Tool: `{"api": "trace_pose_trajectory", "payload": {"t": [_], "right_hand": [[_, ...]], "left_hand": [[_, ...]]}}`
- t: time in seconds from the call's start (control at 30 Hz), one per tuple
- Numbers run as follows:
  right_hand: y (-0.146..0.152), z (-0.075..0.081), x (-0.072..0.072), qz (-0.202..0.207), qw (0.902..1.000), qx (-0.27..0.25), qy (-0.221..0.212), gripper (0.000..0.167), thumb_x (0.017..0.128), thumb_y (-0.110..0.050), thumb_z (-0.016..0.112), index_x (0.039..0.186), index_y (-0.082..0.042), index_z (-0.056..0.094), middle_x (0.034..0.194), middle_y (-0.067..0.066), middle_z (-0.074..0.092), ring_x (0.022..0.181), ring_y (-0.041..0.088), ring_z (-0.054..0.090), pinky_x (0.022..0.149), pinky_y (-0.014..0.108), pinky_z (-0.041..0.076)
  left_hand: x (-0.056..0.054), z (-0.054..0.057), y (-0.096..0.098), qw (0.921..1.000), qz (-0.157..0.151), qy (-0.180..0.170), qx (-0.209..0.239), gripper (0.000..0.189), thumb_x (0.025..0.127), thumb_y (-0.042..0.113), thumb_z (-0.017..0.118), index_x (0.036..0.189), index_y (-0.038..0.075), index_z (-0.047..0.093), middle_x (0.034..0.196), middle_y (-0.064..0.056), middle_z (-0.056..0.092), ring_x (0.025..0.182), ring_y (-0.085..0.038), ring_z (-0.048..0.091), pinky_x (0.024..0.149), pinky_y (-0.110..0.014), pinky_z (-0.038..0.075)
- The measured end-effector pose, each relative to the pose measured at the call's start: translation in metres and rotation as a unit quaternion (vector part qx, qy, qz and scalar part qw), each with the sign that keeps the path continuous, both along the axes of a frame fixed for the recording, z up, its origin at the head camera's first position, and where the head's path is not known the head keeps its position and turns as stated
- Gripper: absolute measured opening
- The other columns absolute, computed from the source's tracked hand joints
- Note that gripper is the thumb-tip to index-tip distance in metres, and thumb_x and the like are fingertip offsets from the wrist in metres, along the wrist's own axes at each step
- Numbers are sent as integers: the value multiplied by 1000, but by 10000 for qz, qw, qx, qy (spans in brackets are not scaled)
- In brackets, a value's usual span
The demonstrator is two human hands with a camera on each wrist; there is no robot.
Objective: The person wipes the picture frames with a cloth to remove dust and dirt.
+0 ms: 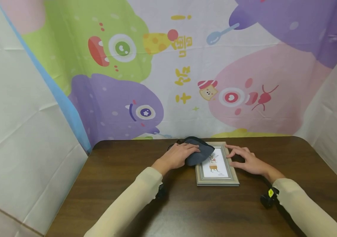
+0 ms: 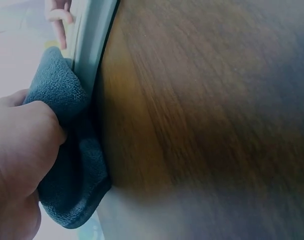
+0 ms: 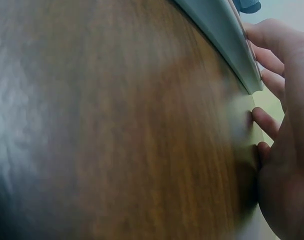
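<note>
A picture frame (image 1: 218,181) with a pale silvery border lies flat on the table, holding a print of a potted plant. My left hand (image 1: 175,156) holds a dark blue-grey cloth (image 1: 199,154) over the frame's upper left part, hiding that corner. In the left wrist view the fuzzy cloth (image 2: 59,90) is bunched under the curled fingers, against the frame's side (image 2: 95,42). At the frame's right edge is my right hand (image 1: 249,161), its fingers loosely bent and spread. Seen from the right wrist, its fingertips (image 3: 252,32) touch the frame's rim (image 3: 224,37).
The dark brown wooden table (image 1: 112,197) extends on both sides of the frame. Behind its far edge hangs a cartoon-printed cloth backdrop (image 1: 183,121). White panels (image 1: 23,115) stand at the left and right. A black device (image 1: 267,199) is strapped at the right wrist.
</note>
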State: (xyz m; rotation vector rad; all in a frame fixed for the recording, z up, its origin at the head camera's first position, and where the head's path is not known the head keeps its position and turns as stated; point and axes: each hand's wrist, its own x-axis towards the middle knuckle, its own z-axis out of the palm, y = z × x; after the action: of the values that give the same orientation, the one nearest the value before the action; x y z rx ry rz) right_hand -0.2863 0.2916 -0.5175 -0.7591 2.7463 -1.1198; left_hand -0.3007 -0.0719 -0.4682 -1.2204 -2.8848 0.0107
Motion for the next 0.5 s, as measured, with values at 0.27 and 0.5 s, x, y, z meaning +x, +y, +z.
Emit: {"api": "trace_pose_trajectory", "payload": {"t": [0.27,0.5], "right_hand": [[1,0,-1,34,10000,28,-48,16,104,-26,82,117,-27,74,180,24,42,142,46,42,105,71,28],[1,2,-1,59,10000,20,-17,17,103,-26,83,117,-25,74,179,26,43,141,47,42,106,73,28]], "left_hand": [[-7,-11,-4,9995,-68,-110,305,63,107,-4,65,163,24,58,177,1,53,162,-28,55,128,-66,49],[-1,-9,-6,9987,-231,-38,455,62,105,-6,67,160,21,61,175,0,56,158,-29,59,122,-68,53]]}}
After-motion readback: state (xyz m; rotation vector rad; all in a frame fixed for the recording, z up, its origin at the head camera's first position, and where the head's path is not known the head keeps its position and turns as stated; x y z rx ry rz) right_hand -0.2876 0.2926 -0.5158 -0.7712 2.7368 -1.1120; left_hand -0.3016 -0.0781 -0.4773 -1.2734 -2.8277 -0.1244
